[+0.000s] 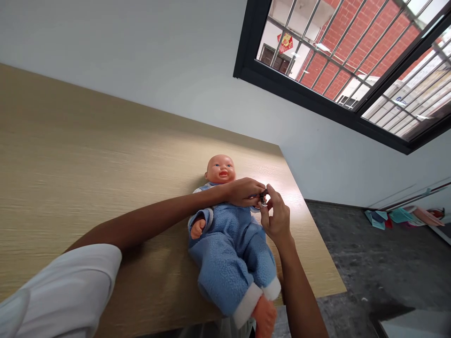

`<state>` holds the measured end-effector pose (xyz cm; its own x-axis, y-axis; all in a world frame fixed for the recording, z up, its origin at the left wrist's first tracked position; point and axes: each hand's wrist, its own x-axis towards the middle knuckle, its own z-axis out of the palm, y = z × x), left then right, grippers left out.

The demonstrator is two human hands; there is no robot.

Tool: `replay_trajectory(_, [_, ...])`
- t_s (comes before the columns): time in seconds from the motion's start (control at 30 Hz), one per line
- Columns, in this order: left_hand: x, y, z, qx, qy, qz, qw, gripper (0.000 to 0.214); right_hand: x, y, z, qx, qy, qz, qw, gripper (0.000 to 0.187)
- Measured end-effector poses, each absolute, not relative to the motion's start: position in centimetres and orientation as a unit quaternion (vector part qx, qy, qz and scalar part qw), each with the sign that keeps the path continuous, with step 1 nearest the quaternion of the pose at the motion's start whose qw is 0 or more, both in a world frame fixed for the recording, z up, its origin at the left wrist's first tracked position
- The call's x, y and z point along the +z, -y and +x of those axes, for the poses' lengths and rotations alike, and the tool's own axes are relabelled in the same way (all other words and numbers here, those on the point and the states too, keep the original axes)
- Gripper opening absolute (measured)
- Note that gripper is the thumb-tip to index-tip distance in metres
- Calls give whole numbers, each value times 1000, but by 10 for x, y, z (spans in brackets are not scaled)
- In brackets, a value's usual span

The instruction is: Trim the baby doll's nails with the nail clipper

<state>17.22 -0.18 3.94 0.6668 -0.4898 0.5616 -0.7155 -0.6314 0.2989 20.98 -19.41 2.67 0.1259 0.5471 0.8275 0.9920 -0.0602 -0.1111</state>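
Note:
A baby doll (221, 170) with a pink plastic head lies on its back on a wood-grain table (88, 155). It wears a blue fleece suit (225, 249) with white cuffs. My left hand (244, 192) reaches across the doll's chest and pinches the suit at its shoulder. My right hand (276, 218) comes up from below, its fingertips on a small metal fastener (263, 199) at that shoulder. The fingers partly hide the fastener, so its exact form is unclear.
The table's right edge (310, 234) drops to a dark speckled floor (369, 253). Coloured papers (391, 217) lie near the far wall. A barred, black-framed window (338, 56) is set in the white wall above the table.

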Motion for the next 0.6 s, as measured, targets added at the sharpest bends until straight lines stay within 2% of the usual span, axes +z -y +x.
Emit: replay_trajectory(0.6, [45,3,169,206,361,864,285,16,33,195,207,-301,598,-651,358,48])
